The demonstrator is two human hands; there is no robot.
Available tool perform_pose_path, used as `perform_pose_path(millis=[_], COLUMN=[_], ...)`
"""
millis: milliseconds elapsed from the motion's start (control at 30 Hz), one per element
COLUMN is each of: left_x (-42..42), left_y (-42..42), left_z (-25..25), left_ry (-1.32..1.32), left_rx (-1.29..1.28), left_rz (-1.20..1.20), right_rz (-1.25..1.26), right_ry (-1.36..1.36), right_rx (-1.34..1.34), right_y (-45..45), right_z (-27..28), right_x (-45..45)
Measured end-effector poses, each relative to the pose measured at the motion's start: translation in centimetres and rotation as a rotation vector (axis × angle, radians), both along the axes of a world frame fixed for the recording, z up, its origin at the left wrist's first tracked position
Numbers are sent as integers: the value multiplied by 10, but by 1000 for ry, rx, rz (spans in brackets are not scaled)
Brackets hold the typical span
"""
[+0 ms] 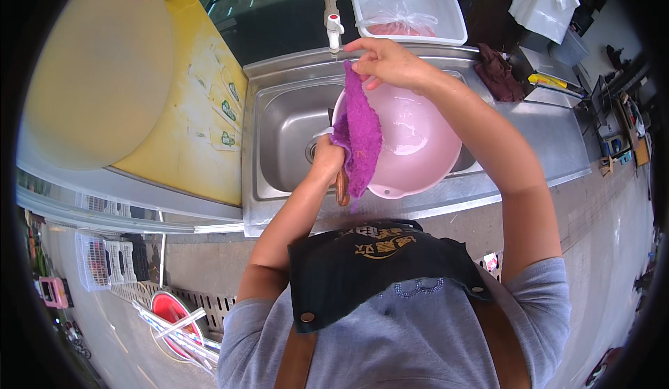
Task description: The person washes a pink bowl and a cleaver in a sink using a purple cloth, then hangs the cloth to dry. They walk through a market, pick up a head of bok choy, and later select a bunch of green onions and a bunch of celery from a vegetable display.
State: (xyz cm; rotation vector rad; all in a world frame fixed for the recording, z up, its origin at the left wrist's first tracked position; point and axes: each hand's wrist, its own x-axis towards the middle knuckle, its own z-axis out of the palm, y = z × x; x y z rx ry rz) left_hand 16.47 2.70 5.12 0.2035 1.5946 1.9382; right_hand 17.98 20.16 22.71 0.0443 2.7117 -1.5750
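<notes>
My left hand [328,160] grips a purple terry cloth [364,135] over the divide of a stainless steel sink [282,133]. A brown handle [342,189] sticks out below that hand; the rest of its tool is mostly hidden by hand and cloth. My right hand [389,64] has the cloth's upper corner between thumb and fingers, with the index finger stretched towards the white tap [334,31]. A thin trickle seems to leave the spout. Under the right forearm, a wet pink basin [418,154] rests over the right-hand bowl of the sink.
Behind the sink stands a white tub [444,15] holding a tied clear bag [400,20]. At left, a large round board [99,70] lies on a yellow surface [204,128]. A dark brown cloth [499,73] and a metal box [549,75] occupy the right counter.
</notes>
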Motion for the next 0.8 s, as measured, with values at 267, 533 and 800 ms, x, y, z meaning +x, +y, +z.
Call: perform_pose_path(millis=[267,533,800], left_x=[14,-2,-10], left_y=[-8,-21,-26], left_z=[6,1,7], left_ry=[-89,-22,16], left_rx=[44,-13,-28], left_rz=[56,173,248], right_rz=[325,518,308], right_ry=[101,-96,-14], right_rx=[571,730,494], right_y=[-22,-31,-25], right_z=[-23,-36,-61], right_x=[77,111,100])
